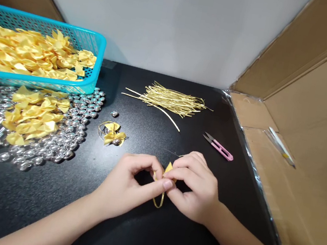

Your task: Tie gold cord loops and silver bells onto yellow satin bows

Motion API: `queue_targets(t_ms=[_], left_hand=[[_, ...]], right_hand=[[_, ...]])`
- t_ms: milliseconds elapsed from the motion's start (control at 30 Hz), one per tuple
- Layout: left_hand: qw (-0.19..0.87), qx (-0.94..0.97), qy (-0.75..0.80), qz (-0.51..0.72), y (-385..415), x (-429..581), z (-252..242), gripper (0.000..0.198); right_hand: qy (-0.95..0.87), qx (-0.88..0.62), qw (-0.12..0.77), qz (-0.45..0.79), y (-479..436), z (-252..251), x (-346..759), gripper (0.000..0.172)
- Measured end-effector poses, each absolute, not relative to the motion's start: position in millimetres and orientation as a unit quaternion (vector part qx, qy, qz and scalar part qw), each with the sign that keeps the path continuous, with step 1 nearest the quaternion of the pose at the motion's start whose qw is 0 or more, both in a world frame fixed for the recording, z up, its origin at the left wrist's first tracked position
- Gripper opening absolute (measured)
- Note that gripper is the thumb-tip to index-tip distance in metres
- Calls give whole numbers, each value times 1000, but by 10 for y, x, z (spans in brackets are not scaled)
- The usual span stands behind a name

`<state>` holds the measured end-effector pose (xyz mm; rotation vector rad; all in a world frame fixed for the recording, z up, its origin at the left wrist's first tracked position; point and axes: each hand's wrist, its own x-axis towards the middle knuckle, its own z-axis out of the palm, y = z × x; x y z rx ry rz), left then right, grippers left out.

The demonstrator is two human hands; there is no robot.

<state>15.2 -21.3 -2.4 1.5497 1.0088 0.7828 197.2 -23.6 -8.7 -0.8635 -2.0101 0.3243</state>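
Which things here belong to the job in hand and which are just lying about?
In hand: yellow bow, gold tie, pinched between left hand and right hand.
Lying about, untouched: gold tie bundle, pink snips, loose bows, silver bells, blue basket, cardboard box.

A black tabletop (19,198) is backed by a plain white wall (168,18). Brown cardboard panels (314,135) are set along its right side and at the upper left. Soft light is reflected off its surface.

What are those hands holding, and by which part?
A yellow ribbon bow with a gold tie looped below it, pinched at its middle between the left hand and the right hand.
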Motion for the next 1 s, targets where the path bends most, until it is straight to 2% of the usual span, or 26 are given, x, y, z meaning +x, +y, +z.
queue_targets(t_ms=[133,300,367,800,1000], left_hand=[[542,650,439,302,-197,172,-12,24],[583,615,423,322,-156,154,-12,18],[597,600,419,328,-149,142,-10,19],[684,525,401,309,-141,152,-14,21],[713,504,385,299,-134,160,-20,21]], right_hand=[[-821,-345,432,143,-211,-79,1990,12],[-773,-372,427,285,-181,-21,2021,15],[-756,-387,431,304,-180,-11,2029,15],[-808,-393,401,177,-216,47,2019,14],[-817,-390,387,177,-219,72,2024,14]])
